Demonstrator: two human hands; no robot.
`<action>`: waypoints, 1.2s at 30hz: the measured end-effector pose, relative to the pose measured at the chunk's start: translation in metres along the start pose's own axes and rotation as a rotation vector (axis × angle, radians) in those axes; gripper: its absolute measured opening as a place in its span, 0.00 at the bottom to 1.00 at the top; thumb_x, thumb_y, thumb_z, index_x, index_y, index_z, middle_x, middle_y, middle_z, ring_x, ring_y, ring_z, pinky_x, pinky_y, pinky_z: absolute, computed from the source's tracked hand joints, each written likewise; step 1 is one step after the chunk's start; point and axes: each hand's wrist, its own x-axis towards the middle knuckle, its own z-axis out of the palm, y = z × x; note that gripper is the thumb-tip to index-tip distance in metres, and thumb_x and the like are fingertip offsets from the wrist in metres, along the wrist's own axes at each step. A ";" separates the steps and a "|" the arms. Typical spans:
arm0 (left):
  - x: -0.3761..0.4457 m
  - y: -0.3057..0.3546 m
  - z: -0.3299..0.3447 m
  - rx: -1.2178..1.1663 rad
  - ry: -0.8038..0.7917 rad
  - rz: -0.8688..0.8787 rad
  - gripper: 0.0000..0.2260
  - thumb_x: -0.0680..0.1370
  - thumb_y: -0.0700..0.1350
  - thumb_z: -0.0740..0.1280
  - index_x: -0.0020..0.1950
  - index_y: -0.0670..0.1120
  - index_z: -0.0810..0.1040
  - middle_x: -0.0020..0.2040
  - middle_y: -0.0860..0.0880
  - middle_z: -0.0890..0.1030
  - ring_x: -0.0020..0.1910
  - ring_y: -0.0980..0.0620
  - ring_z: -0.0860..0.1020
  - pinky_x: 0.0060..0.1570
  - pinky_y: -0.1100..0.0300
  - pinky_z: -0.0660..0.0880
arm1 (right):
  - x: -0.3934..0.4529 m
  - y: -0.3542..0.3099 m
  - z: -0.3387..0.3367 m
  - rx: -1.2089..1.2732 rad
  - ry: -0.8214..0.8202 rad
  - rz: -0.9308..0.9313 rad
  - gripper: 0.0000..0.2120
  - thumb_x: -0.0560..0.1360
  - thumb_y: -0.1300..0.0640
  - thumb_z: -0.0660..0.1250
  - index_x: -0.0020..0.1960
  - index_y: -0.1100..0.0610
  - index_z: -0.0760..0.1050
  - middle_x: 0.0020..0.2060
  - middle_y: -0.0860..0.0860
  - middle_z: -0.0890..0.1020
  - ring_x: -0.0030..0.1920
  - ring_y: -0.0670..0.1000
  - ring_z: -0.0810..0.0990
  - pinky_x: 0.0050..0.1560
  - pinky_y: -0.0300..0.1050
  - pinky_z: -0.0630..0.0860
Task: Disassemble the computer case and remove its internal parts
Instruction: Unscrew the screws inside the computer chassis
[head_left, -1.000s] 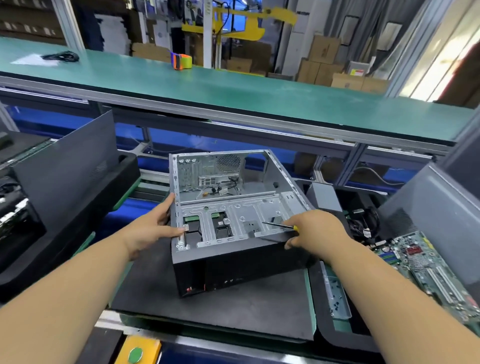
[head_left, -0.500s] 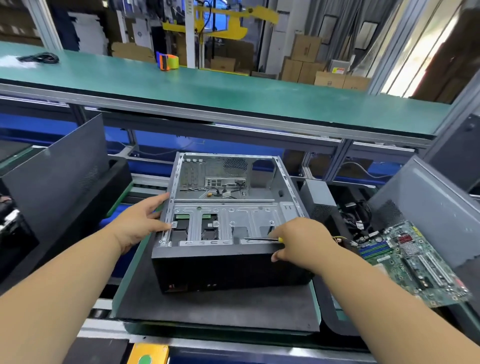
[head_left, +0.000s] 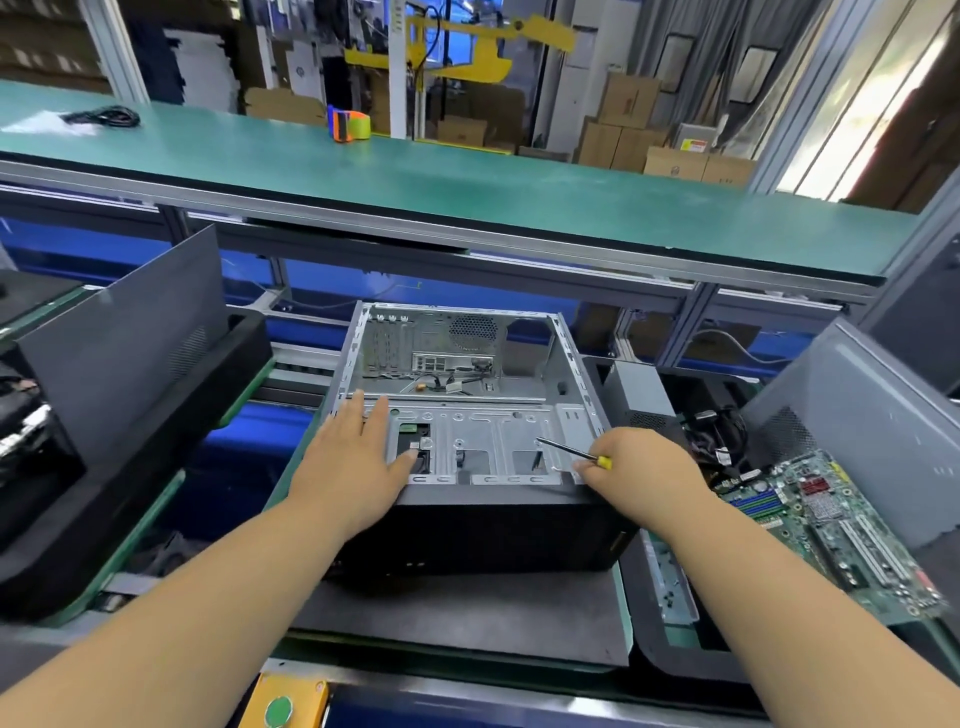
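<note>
**Helper:** What just changed?

**Me:** My left hand (head_left: 358, 457) moved. A moment ago it was on the left rim of the open grey metal computer case (head_left: 457, 415). Now it lies flat on top of the silver drive cage plate (head_left: 498, 441) inside, at about 9 o'clock from the plate's middle. The case has also turned a bit and now sits square to me on the dark grey mat (head_left: 467, 613).

**Helper:** What does that mean for the job?

**Me:** I think I am getting ready to work on the cage. The green motherboard (head_left: 831, 525) is already out, lying at 3 o'clock from the case. The cage and some loose wires at the back are still in.

**Helper:** How is the left hand?

**Me:** Its fingers are straight and spread. It presses on the plate and holds nothing. The thumb is by a cut-out hole.

**Helper:** And the right hand (head_left: 644, 467)?

**Me:** Its fingers are curled tight round the thin yellow-handled screwdriver (head_left: 569, 451). The metal tip points to 10 o'clock and sits near a screw hole. I cannot tell if it touches.
</note>
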 end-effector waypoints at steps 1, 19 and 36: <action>0.000 0.000 0.000 -0.001 -0.001 -0.002 0.35 0.80 0.65 0.52 0.81 0.51 0.45 0.81 0.46 0.45 0.79 0.47 0.47 0.76 0.52 0.46 | -0.002 0.000 0.001 0.011 0.007 0.001 0.17 0.76 0.42 0.64 0.36 0.54 0.75 0.36 0.49 0.78 0.40 0.53 0.77 0.34 0.43 0.69; 0.001 -0.016 -0.004 -0.014 -0.025 0.075 0.38 0.78 0.66 0.55 0.81 0.51 0.44 0.81 0.49 0.44 0.79 0.50 0.47 0.76 0.54 0.45 | -0.011 -0.005 -0.012 0.186 -0.160 0.046 0.05 0.72 0.51 0.66 0.41 0.51 0.78 0.37 0.49 0.80 0.40 0.51 0.78 0.36 0.44 0.73; 0.048 0.016 -0.020 -0.391 0.005 0.096 0.17 0.74 0.51 0.72 0.62 0.54 0.76 0.64 0.53 0.74 0.62 0.52 0.73 0.63 0.55 0.71 | 0.051 -0.077 -0.022 0.911 0.175 -0.046 0.12 0.71 0.59 0.74 0.46 0.44 0.76 0.42 0.43 0.84 0.41 0.41 0.82 0.40 0.39 0.78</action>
